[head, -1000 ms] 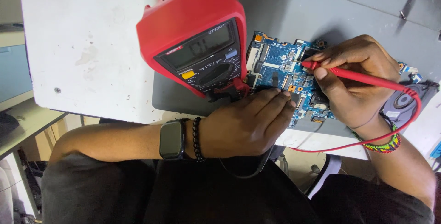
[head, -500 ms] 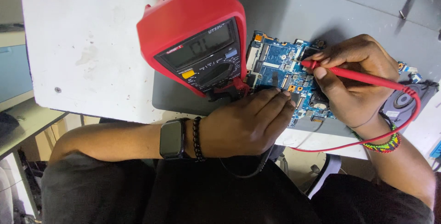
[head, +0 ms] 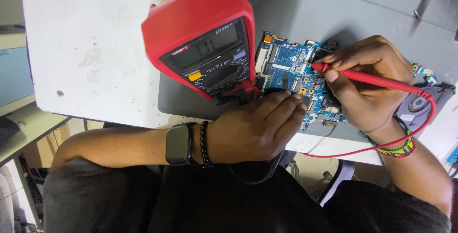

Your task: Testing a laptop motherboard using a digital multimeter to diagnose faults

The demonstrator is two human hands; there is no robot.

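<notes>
Where the blue circuit board (head: 291, 68) lies on a dark grey mat (head: 181, 101) near the front edge of the surface (head: 86, 47), the right hand (head: 367, 87) pinches a red test probe (head: 367, 79) like a pen, fingers (head: 334, 74) clenched on its shaft and its tip set down on the board's upper middle. The probe's red lead (head: 424, 128) loops off to the right and back under the wrist, which wears a beaded band of many colours (head: 393, 149). The left hand (head: 257, 128) rests knuckles-up on the board's lower left corner; its fingers curl down onto the board, and whether they grip anything under them cannot be told. A thin black lead (head: 253, 180) hangs below that hand. On the left wrist sit a dark smartwatch (head: 177, 144) and a black bead bracelet (head: 205, 143). Just left of the board, touching its edge, stands a red multimeter (head: 200, 37), tilted, its grey screen facing up. A round fan (head: 420, 104) lies beyond the right hand.
</notes>
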